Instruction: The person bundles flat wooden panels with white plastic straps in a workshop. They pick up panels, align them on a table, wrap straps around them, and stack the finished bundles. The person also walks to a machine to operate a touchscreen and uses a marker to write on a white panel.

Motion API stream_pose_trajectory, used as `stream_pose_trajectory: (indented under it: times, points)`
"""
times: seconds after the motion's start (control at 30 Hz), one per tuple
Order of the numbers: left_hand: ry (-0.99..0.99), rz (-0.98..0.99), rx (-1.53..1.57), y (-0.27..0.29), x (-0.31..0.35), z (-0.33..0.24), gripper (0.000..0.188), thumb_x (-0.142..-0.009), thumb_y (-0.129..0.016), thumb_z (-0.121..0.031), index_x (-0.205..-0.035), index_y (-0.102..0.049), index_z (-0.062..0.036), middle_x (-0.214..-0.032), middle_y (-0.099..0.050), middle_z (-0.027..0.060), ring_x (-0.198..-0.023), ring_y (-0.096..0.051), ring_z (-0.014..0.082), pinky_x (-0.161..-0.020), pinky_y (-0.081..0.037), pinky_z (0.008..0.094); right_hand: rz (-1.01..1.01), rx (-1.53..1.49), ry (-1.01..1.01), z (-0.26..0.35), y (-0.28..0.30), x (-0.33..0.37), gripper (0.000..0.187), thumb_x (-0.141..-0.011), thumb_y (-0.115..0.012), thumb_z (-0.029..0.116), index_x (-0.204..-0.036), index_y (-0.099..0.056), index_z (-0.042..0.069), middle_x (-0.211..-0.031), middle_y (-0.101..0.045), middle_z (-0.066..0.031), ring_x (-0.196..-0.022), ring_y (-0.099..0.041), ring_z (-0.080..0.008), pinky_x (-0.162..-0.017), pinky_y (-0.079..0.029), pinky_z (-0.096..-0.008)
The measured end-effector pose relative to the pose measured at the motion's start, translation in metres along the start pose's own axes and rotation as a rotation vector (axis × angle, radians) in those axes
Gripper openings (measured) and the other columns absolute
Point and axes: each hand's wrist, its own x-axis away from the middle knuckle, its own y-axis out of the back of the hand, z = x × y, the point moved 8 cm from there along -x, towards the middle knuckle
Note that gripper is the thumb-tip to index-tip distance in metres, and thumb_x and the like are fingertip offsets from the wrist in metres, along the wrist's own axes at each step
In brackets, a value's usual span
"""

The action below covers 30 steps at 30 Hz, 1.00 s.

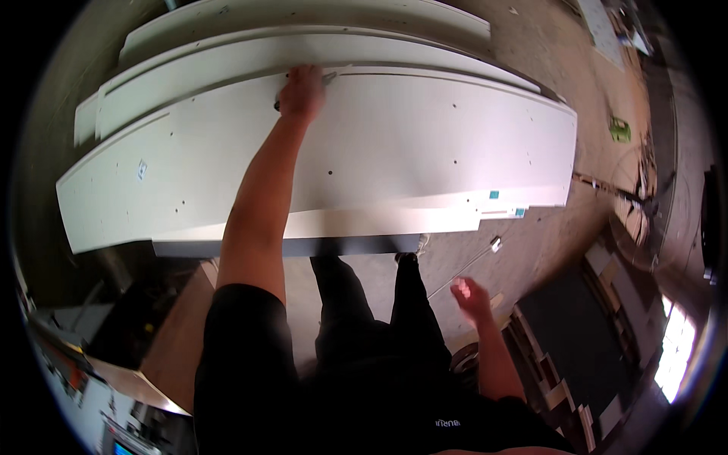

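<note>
A large white panel point(387, 136) with small dark holes lies in front of me, its far edge running along a slot-like line. My left hand point(303, 92) is closed round a slim tool point(329, 78) over that far edge. The tool's narrow tip points right and a dark end shows left of the fist; its exact kind is hidden by the fingers. A short pale sliver point(346, 69) sticks up just beyond the tip. Off the panel, my right hand point(472, 299) hangs low at my right side, fingers curled in, with nothing visible in it.
More white panels point(303, 51) lie behind the front one. A dark grey bar point(205, 248) runs under its near edge, close to my legs. On the left stands a brown box-like piece point(174, 341). Stacked boards point(572, 326) are at the right, and a green object point(619, 129) lies on the floor.
</note>
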Motion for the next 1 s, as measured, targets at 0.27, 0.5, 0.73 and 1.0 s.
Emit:
stream_pose_trajectory:
  times: [0.27,0.5,0.73,1.0]
  points:
    - [0.578,-0.064,0.530,0.016,0.237,-0.106,0.030,-0.100,-0.065,-0.031,-0.124,-0.066,-0.0118,-0.091,-0.071,0.0145,-0.085,-0.070,0.0311,-0.077,-0.055,0.0396,-0.443,0.487,0.881,0.218,0.128,-0.357,0.100,-0.083,-0.079,0.057,-0.156,-0.036,0.004,-0.156,-0.045,-0.0204,-0.144,-0.043,-0.0357,-0.120,-0.036,-0.0442]
    - [1.428,-0.110,1.023,-0.063,0.492,-0.219,0.032,-0.102,-0.065,-0.032,-0.120,-0.068,-0.0057,-0.095,-0.073,0.0099,-0.088,-0.069,0.0197,-0.084,-0.053,0.0347,-0.268,0.687,0.686,0.285,0.135,-0.402,0.115,-0.068,-0.083,0.069,-0.153,-0.041,0.005,-0.156,-0.043,-0.0192,-0.145,-0.041,-0.0366,-0.118,-0.037,-0.0482]
    - [1.591,-0.468,1.240,-0.089,0.483,-0.222,0.031,-0.103,-0.062,-0.031,-0.121,-0.064,-0.0056,-0.093,-0.069,0.0087,-0.089,-0.063,0.0189,-0.085,-0.050,0.0333,-0.400,0.753,0.706,0.221,0.110,-0.383,0.111,-0.066,-0.083,0.072,-0.145,-0.050,0.003,-0.142,-0.052,-0.0228,-0.135,-0.048,-0.0398,-0.114,-0.040,-0.0498]
    - [1.484,-0.801,1.222,-0.114,0.470,-0.180,0.028,-0.101,-0.063,-0.021,-0.120,-0.063,-0.0012,-0.099,-0.069,0.0128,-0.090,-0.065,0.0218,-0.086,-0.051,0.0343,-0.399,0.710,0.731,0.205,0.065,-0.332,0.093,-0.076,-0.080,0.065,-0.139,-0.053,0.003,-0.138,-0.054,-0.0203,-0.133,-0.051,-0.0383,-0.109,-0.045,-0.0495]
